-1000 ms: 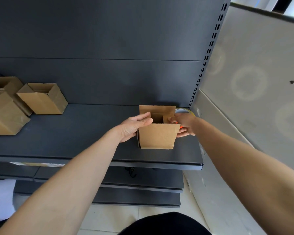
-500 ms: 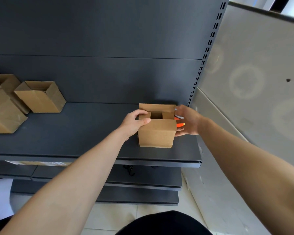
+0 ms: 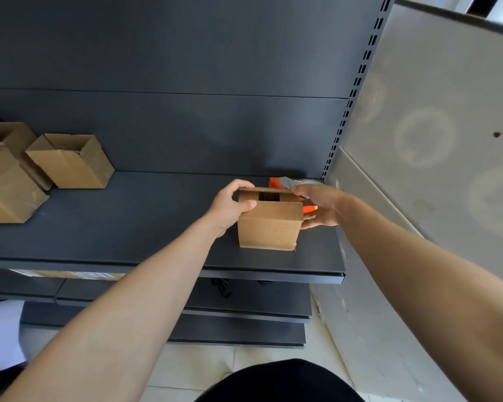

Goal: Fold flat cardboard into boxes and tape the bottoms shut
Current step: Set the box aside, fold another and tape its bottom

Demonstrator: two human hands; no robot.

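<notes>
A small brown cardboard box (image 3: 269, 224) stands on the dark shelf (image 3: 128, 221) near its right end, its top flaps folded in with a small dark gap left in the middle. My left hand (image 3: 230, 206) grips the box's upper left corner, thumb on the near flap and fingers curled over the far flap. My right hand (image 3: 320, 206) holds the box's right side, fingers on the far flap's right end. Behind the box lies an orange tape dispenser (image 3: 285, 182), partly hidden by my right hand.
Three more folded cardboard boxes (image 3: 70, 161) sit at the shelf's left end. A slotted upright (image 3: 352, 94) and a grey wall panel (image 3: 433, 111) close off the right side. Lower shelves and a tiled floor show below.
The far flap has come down from upright to almost flat over the box top. My left hand's fingers have curled over the top, and my right hand has shifted onto the flap's right end.
</notes>
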